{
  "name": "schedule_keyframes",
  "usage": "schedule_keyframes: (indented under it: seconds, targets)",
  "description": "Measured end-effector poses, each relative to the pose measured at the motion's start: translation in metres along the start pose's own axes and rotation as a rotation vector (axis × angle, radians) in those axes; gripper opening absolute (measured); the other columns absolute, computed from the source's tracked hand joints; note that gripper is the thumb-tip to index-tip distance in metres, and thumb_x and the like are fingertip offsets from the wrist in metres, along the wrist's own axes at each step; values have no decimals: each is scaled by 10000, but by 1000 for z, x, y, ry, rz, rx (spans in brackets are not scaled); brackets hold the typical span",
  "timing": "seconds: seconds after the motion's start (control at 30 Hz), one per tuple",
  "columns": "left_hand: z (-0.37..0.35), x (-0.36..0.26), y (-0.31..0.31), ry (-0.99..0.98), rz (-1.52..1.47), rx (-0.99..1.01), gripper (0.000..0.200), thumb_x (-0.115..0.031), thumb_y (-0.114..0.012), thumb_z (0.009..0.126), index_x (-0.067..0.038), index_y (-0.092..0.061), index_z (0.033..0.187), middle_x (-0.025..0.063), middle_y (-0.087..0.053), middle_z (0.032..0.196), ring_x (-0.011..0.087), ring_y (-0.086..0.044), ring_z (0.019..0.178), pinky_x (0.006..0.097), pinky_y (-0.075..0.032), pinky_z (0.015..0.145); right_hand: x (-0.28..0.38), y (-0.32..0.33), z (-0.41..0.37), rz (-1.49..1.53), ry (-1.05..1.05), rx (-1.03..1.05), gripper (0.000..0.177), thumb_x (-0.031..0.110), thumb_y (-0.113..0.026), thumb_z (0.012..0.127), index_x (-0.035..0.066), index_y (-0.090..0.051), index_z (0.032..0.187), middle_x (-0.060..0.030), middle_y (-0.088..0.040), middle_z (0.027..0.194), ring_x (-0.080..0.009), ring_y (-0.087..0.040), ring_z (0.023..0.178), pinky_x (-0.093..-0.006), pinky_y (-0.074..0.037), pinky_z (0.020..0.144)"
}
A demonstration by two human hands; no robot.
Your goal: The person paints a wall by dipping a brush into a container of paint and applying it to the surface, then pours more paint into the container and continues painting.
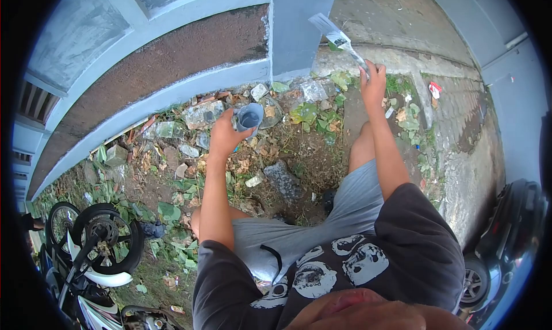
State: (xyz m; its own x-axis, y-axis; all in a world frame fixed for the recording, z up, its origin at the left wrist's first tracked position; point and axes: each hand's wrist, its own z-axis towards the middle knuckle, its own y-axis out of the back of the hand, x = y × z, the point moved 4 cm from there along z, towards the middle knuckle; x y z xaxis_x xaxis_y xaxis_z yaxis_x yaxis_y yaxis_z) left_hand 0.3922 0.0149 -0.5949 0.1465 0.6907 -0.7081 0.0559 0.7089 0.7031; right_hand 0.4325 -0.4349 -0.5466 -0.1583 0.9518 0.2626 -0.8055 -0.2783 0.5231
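My left hand (226, 133) is closed round a small cup of grey-blue paint (250, 118), held out over the rubble near the foot of the wall. Raised to the right, my right hand (372, 81) grips the handle of a paintbrush (339, 38). The brush's wide bristles are coated in pale paint and point up and left, in front of the ground by the wall's corner post (296, 31). Between the bristles and that painted post I see a small gap, though depth is hard to judge. Both hands are apart from each other.
A low wall with a rough brown panel (172, 54) curves along the left. Broken stones (204, 114), leaves and a dark rock (283, 180) litter the ground. A motorcycle (86, 255) stands lower left, a dark car (500, 244) lower right. A concrete strip (460, 175) runs on the right.
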Motion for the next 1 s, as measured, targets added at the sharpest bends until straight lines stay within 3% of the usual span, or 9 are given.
schedule_keyframes:
  seconds: [0.17,0.2,0.43,0.5,0.6,0.63,0.7,0.83,1.0]
  targets:
    - [-6,-1,5,-9,21,-11,721,-312,-925,648,69,-620,1179,251,-687,1114,397,-682,1026,452,-540,848,-43,3,42,101,-58,374,283,286,-694,940,138,-665,1179,-132,-695,1051,-406,-656,900,-444,-514,745]
    - [-7,-1,6,-14,11,-15,725,-311,-925,648,69,-618,1184,253,-688,1115,395,-685,1024,449,-541,847,-45,8,53,26,-25,328,321,372,-697,927,146,-679,1154,-140,-721,1050,-411,-662,929,-442,-530,731]
    - [-8,6,2,5,52,12,749,-311,-929,645,94,-612,1190,267,-682,1125,389,-684,1044,443,-545,856,-80,-8,114,-31,67,304,393,478,-697,897,175,-715,1146,-129,-729,1040,-398,-669,955,-431,-543,764]
    - [-8,12,-1,-122,62,-86,631,-253,-919,670,51,-612,1131,198,-685,970,275,-639,755,395,-510,662,-91,-15,127,-127,26,413,432,537,-678,890,210,-724,1168,-136,-734,1019,-392,-684,934,-446,-549,747]
    - [-10,13,-1,-91,85,-83,626,-255,-917,671,47,-615,1129,179,-686,919,256,-620,690,386,-500,619,-108,-11,138,-450,-148,410,463,591,-660,881,234,-732,1167,-153,-737,974,-387,-699,902,-461,-555,733]
    - [-11,6,2,-86,84,-83,626,-255,-917,671,47,-615,1129,179,-686,919,256,-620,690,386,-500,619,-118,-7,135,-449,-145,415,463,591,-660,881,234,-732,1167,-153,-737,974,-387,-699,902,-461,-555,733]
    - [-10,0,6,72,68,47,776,-319,-930,644,98,-605,1212,274,-675,1150,402,-677,1063,439,-548,872,-137,8,128,-494,-219,432,470,612,-651,878,248,-743,1161,-168,-738,947,-382,-709,882,-469,-561,728]
    - [-9,11,2,43,47,-13,777,-326,-933,642,96,-607,1208,266,-677,1148,403,-677,1056,442,-547,872,-117,30,106,-359,-161,473,455,598,-657,883,240,-751,1146,-154,-742,989,-378,-707,911,-460,-560,755]
    - [-7,-7,8,108,52,29,785,-327,-934,643,98,-606,1216,271,-676,1150,407,-674,1055,450,-545,876,-87,9,114,11,112,378,504,591,-671,873,177,-741,1152,-135,-741,1033,-378,-695,955,-445,-552,784]
